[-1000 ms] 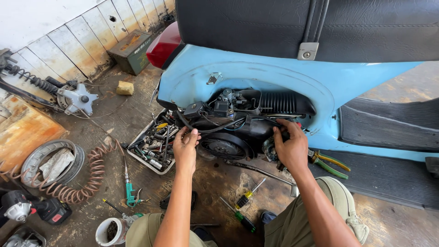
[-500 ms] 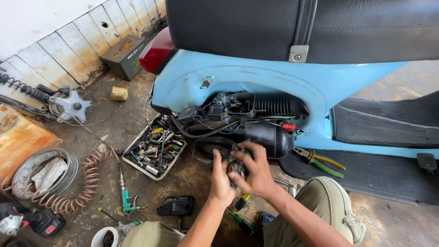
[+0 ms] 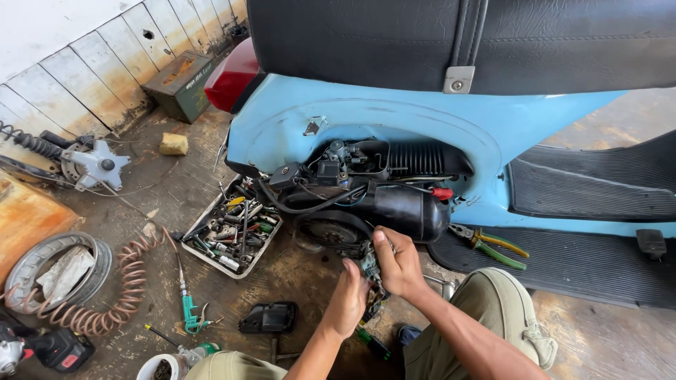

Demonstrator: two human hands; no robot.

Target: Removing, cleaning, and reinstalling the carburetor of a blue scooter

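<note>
Both hands are on a small greyish metal engine part [image 3: 369, 266], held just below the scooter's exposed engine [image 3: 380, 190], at about six o'clock from the black cooling shroud. The right hand [image 3: 400, 264] wraps its fingers around the part, thumb pressed on top; the left hand [image 3: 348, 299] cups it from underneath, fingers curled closed against it. Judging by this, the part sits free of the engine and in the hands, with the side cover off the blue scooter body [image 3: 422, 127] and the engine bay open, so refitting and closing up look like what is left. At nine o'clock from the hands, a tray of tools [image 3: 229, 232] lies on the floor; a black cover piece [image 3: 269, 318] rests at seven o'clock. Pliers with green and yellow handles [image 3: 493, 246] lie on the footboard at three o'clock. Further left, a coiled air hose [image 3: 120, 288] curls toward a green air tool [image 3: 190, 309].
</note>
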